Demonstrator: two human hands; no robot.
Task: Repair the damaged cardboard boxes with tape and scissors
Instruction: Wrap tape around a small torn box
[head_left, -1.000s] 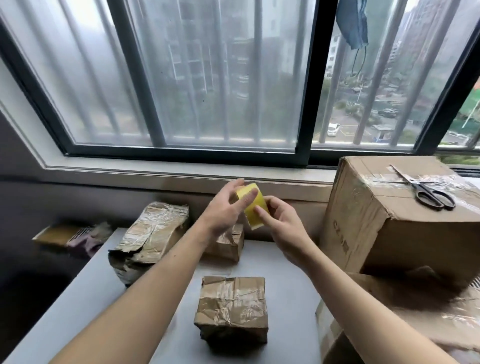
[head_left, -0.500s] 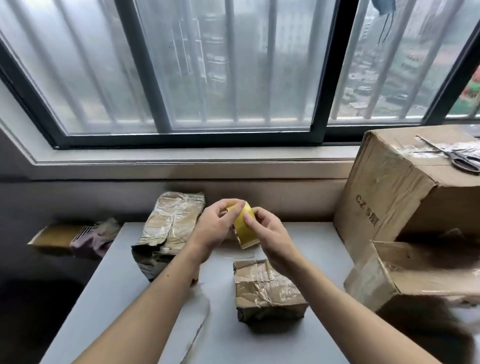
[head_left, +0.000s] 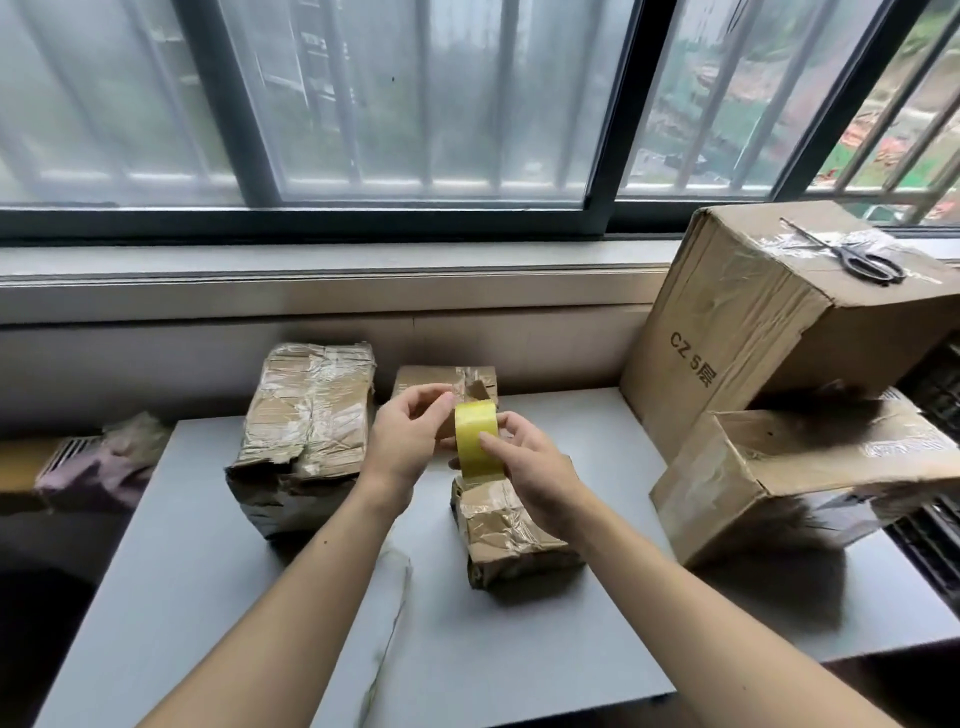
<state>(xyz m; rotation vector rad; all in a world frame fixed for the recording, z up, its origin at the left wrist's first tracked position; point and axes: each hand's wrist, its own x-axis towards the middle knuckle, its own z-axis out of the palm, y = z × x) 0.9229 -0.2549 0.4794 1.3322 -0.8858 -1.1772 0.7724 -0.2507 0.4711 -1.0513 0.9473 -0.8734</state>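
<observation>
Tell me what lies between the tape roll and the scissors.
Head view: bare table, then the big box's side; the scissors lie on top.

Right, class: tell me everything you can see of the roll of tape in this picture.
The roll of tape is yellow and glossy, like plastic packing tape. It is held upright on edge in the air, its broad band facing the camera, above the small taped box on the grey table. The right hand grips it, one finger across its face. The left hand pinches at its top left edge. Its core is hidden.
</observation>
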